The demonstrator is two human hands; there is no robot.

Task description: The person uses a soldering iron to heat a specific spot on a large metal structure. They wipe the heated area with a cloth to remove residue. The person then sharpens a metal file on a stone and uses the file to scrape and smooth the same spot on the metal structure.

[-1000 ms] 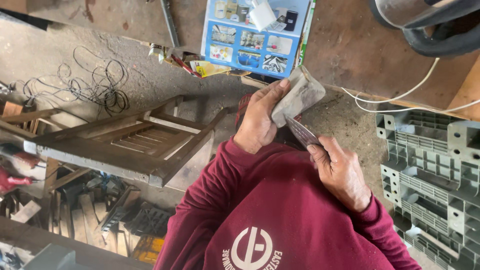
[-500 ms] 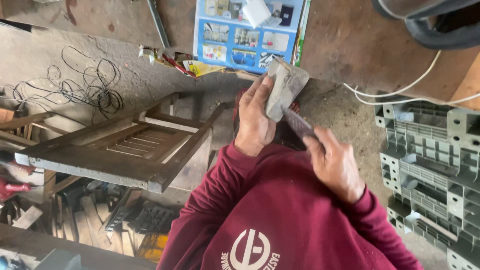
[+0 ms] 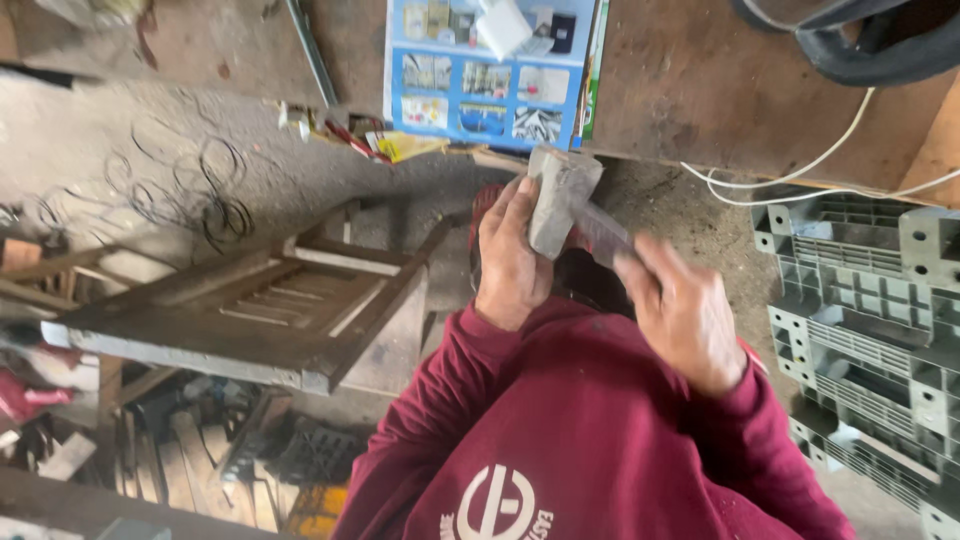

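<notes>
My left hand [image 3: 510, 262] is closed around a grey rectangular stone block [image 3: 560, 195], held upright in front of my chest. My right hand [image 3: 682, 312] grips a thin flat metal blade [image 3: 603, 232] and presses its end against the lower side of the stone. The blade's grip is hidden inside my fingers. The maroon sleeves [image 3: 560, 430] of my sweatshirt fill the lower middle of the view. Both hands are close together above a dusty concrete floor.
A dark wooden slatted frame [image 3: 250, 310] lies at left. A blue picture sheet [image 3: 490, 70] rests on a brown board [image 3: 700, 90] at top. Grey plastic pallets [image 3: 860, 300] are stacked at right, with a white cable [image 3: 800, 175] above them. Wire loops [image 3: 200, 200] and wood scraps [image 3: 190, 460] litter the floor.
The blade has slid along the stone, and my right hand has moved a little nearer the block. Both hands and the stone stay in the same grip.
</notes>
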